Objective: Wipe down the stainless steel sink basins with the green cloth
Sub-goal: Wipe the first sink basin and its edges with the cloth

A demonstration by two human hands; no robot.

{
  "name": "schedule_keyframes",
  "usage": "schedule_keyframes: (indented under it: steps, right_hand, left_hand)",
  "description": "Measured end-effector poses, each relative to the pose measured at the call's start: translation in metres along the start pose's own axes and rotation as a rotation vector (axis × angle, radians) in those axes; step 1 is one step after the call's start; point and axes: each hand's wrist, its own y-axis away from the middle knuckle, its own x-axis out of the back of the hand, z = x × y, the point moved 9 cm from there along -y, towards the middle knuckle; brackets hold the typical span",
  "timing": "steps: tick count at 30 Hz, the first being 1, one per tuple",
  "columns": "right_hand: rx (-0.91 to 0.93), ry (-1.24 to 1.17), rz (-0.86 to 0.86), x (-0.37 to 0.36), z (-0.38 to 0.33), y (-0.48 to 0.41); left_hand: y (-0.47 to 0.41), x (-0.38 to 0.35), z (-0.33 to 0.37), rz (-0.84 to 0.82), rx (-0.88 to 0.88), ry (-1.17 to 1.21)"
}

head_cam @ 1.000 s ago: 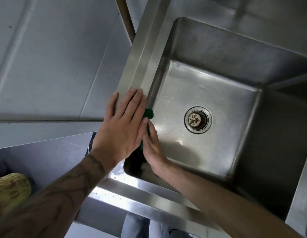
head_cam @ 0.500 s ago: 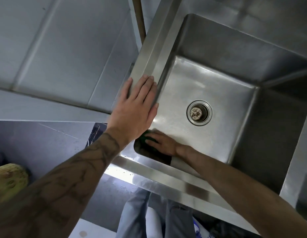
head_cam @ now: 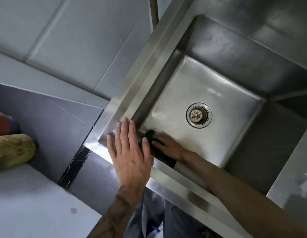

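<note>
**Cloth pinned in the near-left corner, open floor lies toward the drain**

Here's the sink basin (head_cam: 209,86), deep and square, filling the right of the view, its floor dull and streaked. Along its left edge runs the flat steel rim (head_cam: 144,78), and that's where the left hand (head_cam: 130,152) is planted: palm down on the rim's near corner, fingers straight and lightly spread, holding nothing, apparently a brace.

Down inside, the right hand (head_cam: 169,146) is on the job. Its fingers (head_cam: 157,142) lie fairly straight across the green cloth (head_cam: 150,134), pressing it to the basin floor right in the near-left corner, where floor meets the side wall. A dark bunch of cloth pokes out just past the fingertips. Whether the thumb tucks round it, I cannot tell.

So the right hand owns the cloth, while the left sits just beside it, a level higher. The drain (head_cam: 199,115) lies up and to the right of those fingertips, with bare floor between. My call is that the next stroke sweeps out of the corner that way.
</note>
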Motion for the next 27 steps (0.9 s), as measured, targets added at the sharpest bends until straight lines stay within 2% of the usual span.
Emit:
schedule_keyframes:
  steps: [3, 9, 11, 14, 18, 20, 24, 27]
  right_hand:
    - [0.019, -0.057, 0.011, 0.014, -0.028, 0.027]
    - [0.131, -0.257, 0.08, 0.024, -0.04, 0.069]
    - [0.148, -0.22, 0.054, 0.019, -0.028, 0.055]
    - [-0.009, -0.145, -0.021, 0.003, 0.013, 0.034]
    - [0.004, -0.249, 0.074, 0.022, -0.018, 0.072]
    - [0.018, -0.288, 0.035, 0.022, -0.021, 0.09]
    - [0.036, -0.187, 0.018, 0.015, 0.0, 0.065]
    - [-0.044, -0.047, 0.019, 0.009, 0.026, 0.046]
  left_hand:
    - [0.008, 0.001, 0.0, 0.051, 0.132, 0.028]
    - [0.007, 0.002, 0.001, 0.074, 0.142, 0.045]
    - [0.007, 0.002, 0.001, 0.069, 0.147, 0.039]
    - [0.006, 0.002, 0.0, 0.073, 0.146, 0.021]
    - [0.006, 0.002, 0.002, 0.07, 0.149, 0.013]
    - [0.006, 0.001, 0.001, 0.059, 0.155, 0.019]
    - [0.005, 0.0, 0.002, 0.036, 0.152, 0.024]
    - [0.005, 0.0, 0.001, 0.036, 0.155, 0.029]
